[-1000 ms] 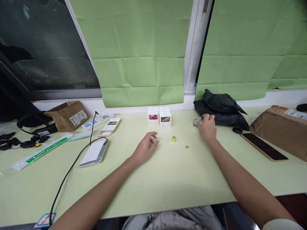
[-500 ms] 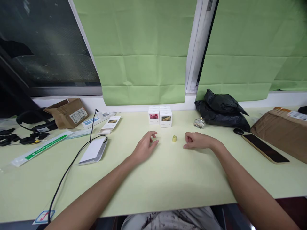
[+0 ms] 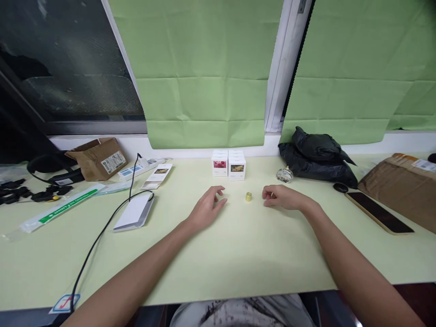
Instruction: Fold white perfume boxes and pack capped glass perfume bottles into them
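My left hand point(image 3: 206, 209) rests on the pale table with its fingers spread and a gap between thumb and forefinger; nothing is in it. Opposite, my right hand point(image 3: 282, 197) lies with loosely curled fingers, the thumb apart from them, and no object shows there. Between the two hands stands a small gold cap point(image 3: 248, 196), closer to the right one and touched by neither. Behind the right hand is a small round glass bottle point(image 3: 284, 175). Farther back, white small boxes with a pink picture point(image 3: 220, 168) and a yellow picture point(image 3: 237, 169) stand in two rows.
To the left lie a white folded carton point(image 3: 134, 212), a black cable point(image 3: 98, 238), a printed white box point(image 3: 157, 175) and an opened cardboard box point(image 3: 97, 159). On the right are black plastic bags point(image 3: 316, 156), a phone point(image 3: 378, 212) and a brown parcel point(image 3: 402, 188).
The fingers of my right hand have loosened slightly from a tighter curl. My left hand and the gold cap keep their places; the whole view has shifted a little.
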Action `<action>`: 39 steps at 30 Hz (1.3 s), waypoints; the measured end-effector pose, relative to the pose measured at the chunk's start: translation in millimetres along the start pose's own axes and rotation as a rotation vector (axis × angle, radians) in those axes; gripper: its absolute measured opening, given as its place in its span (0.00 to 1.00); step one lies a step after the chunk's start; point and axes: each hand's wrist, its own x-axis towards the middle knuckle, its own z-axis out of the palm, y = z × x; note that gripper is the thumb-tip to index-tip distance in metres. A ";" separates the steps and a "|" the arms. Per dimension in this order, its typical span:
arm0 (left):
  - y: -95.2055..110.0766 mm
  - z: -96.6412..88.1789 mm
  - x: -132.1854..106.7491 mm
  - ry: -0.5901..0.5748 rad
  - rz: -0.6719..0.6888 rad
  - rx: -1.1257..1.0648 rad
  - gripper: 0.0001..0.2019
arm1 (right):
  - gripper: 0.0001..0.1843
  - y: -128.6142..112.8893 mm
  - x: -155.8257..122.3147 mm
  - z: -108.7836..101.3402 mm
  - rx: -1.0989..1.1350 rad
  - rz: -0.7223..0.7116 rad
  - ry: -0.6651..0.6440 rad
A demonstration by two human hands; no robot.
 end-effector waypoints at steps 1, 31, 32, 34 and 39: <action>-0.3 0.1 -0.1 0.000 0.001 0.001 0.18 | 0.09 -0.4 -0.3 0.4 0.007 -0.005 -0.013; -1.0 -0.4 -1.7 -0.062 0.051 0.013 0.18 | 0.10 71.8 18.1 5.0 -0.094 0.538 0.613; -1.1 -0.3 -1.6 -0.068 0.053 0.015 0.18 | 0.10 72.3 18.4 5.3 -0.083 0.548 0.617; -1.2 -0.3 -1.6 -0.077 0.060 0.020 0.18 | 0.09 72.6 18.9 5.4 -0.065 0.557 0.623; -1.0 -0.4 -2.5 -0.077 0.069 0.022 0.18 | 0.07 72.4 19.3 5.1 -0.059 0.573 0.648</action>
